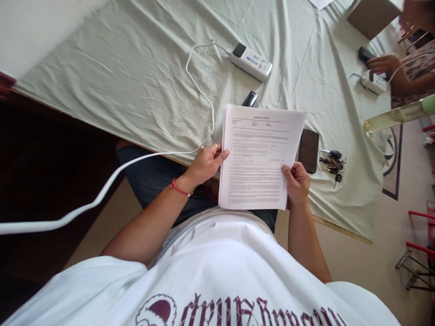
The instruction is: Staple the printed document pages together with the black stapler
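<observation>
A stack of printed papers [258,154] is held up over the table's near edge, its top sheet filled with small text under a heading. My left hand [209,160] grips the stack's left edge, thumb on top. On the opposite side, my right hand [297,181] pinches the lower right edge. Behind the stack's top edge pokes a small black object [250,98], partly hidden. A dark smartphone [308,151] lies just right of the papers, and beside it rests a bunch of keys [333,164].
A pale green cloth [136,81] covers the table. A white power bank-like box [251,62] lies on it, joined to a white cable [136,158] crossing at left. At right are another person's hand [384,65], a bottle [397,114] and a cardboard box [372,18].
</observation>
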The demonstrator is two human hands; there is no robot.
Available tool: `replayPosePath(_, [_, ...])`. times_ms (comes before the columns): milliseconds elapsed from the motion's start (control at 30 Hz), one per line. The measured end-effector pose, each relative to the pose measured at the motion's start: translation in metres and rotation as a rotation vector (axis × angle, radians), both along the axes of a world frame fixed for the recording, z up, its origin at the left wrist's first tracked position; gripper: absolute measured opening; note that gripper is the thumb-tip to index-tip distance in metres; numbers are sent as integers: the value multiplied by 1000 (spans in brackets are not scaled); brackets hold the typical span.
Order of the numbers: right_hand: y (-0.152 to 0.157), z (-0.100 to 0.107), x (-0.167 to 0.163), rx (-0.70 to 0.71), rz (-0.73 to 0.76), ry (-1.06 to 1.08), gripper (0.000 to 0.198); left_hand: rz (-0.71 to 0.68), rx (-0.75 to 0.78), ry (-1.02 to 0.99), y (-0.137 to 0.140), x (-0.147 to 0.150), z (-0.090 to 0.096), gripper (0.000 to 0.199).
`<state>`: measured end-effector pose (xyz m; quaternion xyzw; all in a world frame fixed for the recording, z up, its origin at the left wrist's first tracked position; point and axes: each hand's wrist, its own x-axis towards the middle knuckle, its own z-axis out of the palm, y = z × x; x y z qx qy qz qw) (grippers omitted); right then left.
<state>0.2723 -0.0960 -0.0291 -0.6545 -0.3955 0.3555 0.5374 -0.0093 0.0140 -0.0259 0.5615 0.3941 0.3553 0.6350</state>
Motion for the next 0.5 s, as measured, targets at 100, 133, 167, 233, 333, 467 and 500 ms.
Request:
replayPosePath(100, [-4, 4, -5, -66, 32, 8, 28, 11, -13, -40, -1, -2, -3, 44])
replayPosePath(133, [-6, 5, -6, -89, 45, 3, 29, 25, -14, -35, -1, -2, -5, 43])
replayPosePath(167, [-8, 7, -7, -110, 57, -8, 29, 37, -17, -31, -1, -2, -6, 43])
replayPosePath(233, [-13, 9, -7, -147, 85, -56, 29, 58, -37, -49, 0, -1, -8, 42])
replayPosePath(333, [-23, 11, -5, -188, 129, -126, 29, 68, -90, -120, 1, -1, -10, 39])
replayPosePath(467, [-30, 12, -5, -189, 93, -50, 27, 66, -144, -131, -1, 0, -8, 36])
replayPosePath(500, [-30, 12, -6, -178, 66, -8, 27, 72, -147, -120, -1, 0, -7, 37])
